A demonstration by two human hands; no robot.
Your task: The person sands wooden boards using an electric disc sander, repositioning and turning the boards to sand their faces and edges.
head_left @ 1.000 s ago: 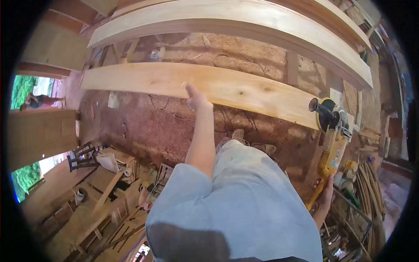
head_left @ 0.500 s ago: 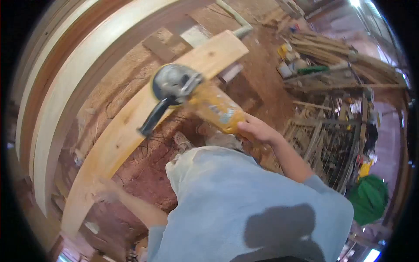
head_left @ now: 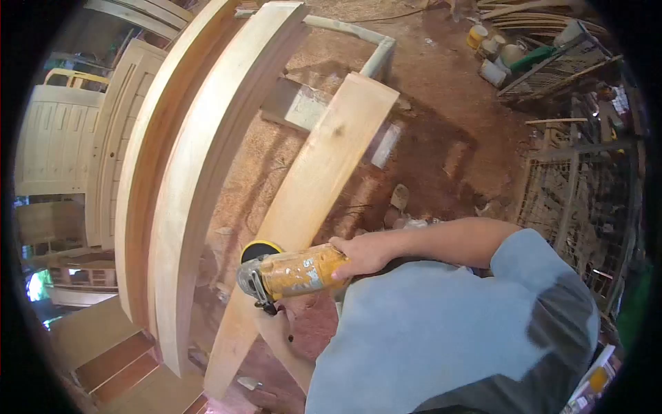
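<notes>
My right hand (head_left: 365, 255) is closed around the rear of the worn yellow body of an angle grinder (head_left: 303, 270). Its metal head points left and carries a round black disc (head_left: 260, 250) with a yellow rim. The disc is tilted over the curved wooden plank (head_left: 314, 176); whether it touches the wood I cannot tell. Below the head, my left hand (head_left: 273, 327) is wrapped around the black side handle, most of which its fingers hide. The pale, knotted plank runs from upper right to lower left beneath the tool.
Thick curved beams (head_left: 207, 138) stand close on the left, with panelled doors (head_left: 58, 138) behind them. A pale frame (head_left: 379, 55) supports the plank's far end. Wire-mesh racks (head_left: 552, 186) and paint containers (head_left: 493, 72) are at right. Sawdust covers the dirt floor.
The grinder has come down and toward me, lower along the plank. My left hand, earlier blurred and apart near the plank's lower end, is now at the side handle. The view has turned.
</notes>
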